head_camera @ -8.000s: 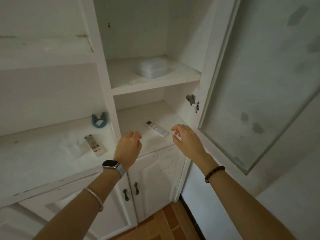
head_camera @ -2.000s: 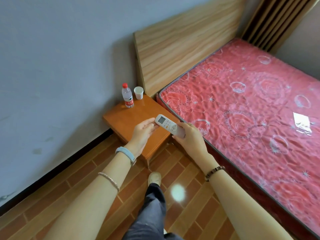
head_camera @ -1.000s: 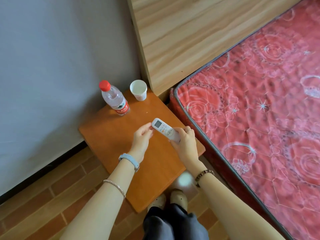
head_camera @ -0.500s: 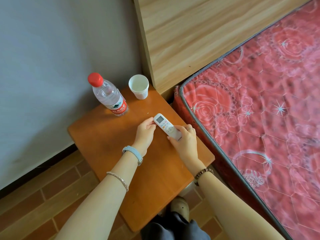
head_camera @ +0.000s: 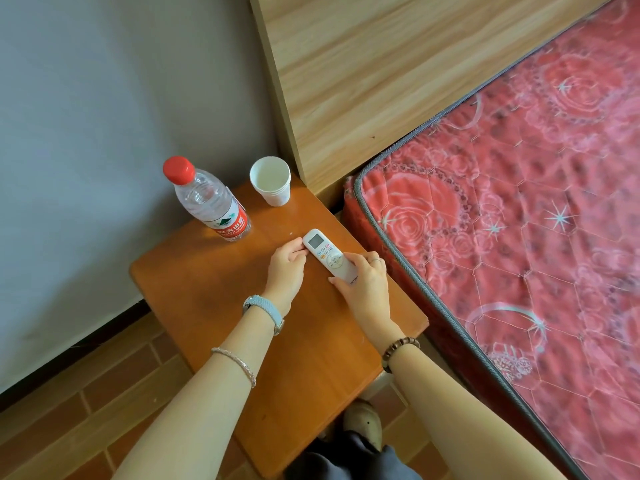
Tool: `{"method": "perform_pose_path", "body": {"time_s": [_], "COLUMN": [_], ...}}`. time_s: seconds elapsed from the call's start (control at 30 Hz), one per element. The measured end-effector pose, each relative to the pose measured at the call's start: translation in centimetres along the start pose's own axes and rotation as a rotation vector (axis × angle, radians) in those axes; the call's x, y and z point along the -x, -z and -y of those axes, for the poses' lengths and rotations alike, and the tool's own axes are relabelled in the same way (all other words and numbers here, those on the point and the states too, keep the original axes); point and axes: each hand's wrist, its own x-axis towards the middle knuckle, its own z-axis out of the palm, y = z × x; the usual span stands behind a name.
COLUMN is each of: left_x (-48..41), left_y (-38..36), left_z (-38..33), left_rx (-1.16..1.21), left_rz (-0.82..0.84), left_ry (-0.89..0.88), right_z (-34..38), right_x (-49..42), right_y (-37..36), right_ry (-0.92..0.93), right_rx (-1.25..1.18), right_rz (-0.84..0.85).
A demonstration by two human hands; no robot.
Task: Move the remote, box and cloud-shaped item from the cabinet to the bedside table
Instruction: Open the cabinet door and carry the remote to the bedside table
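- Where the grey wall [head_camera: 104, 98] meets the pale wooden headboard [head_camera: 381, 81], an orange-brown tabletop [head_camera: 194, 292] stands on a brick-patterned floor [head_camera: 86, 410], just beside a red rose-print mattress [head_camera: 519, 220].
- At its far edge stand a clear bottle [head_camera: 211, 202] with a red cap and a white paper cup [head_camera: 272, 181], near each other but apart.
- The white remote [head_camera: 327, 252] is at the tabletop's mattress side, screen end pointing toward the bottle; whether it rests fully on the wood cannot be told.
- The left hand [head_camera: 285, 268] pinches the remote's edge by the screen with curled fingertips.
- The right hand [head_camera: 365, 285] grasps the remote's near end, thumb along one side and fingers over the other.
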Motion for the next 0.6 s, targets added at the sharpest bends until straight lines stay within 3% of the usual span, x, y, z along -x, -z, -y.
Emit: {"method": "perform_pose_path", "body": {"time_s": [0.23, 0.37, 0.6], "left_x": [3.8, 9.0, 19.9], "left_y": [1.6, 3.7, 7.8], "left_z": [-2.3, -5.9, -12.2], "left_rx": [-0.071, -0.251, -0.585], "left_rz": [-0.049, -0.104, -0.106], "left_ry": [-0.005, -0.130, -0.315], "right_z": [2.4, 5.4, 10.1], "right_x": [0.9, 3.2, 9.2], "right_y": [3.9, 9.8, 21.4], "right_ry": [0.042, 0.088, 0.135], "right_rx": [0.069, 0.104, 0.350], "right_rz": [-0.013, -0.009, 0.149]}}
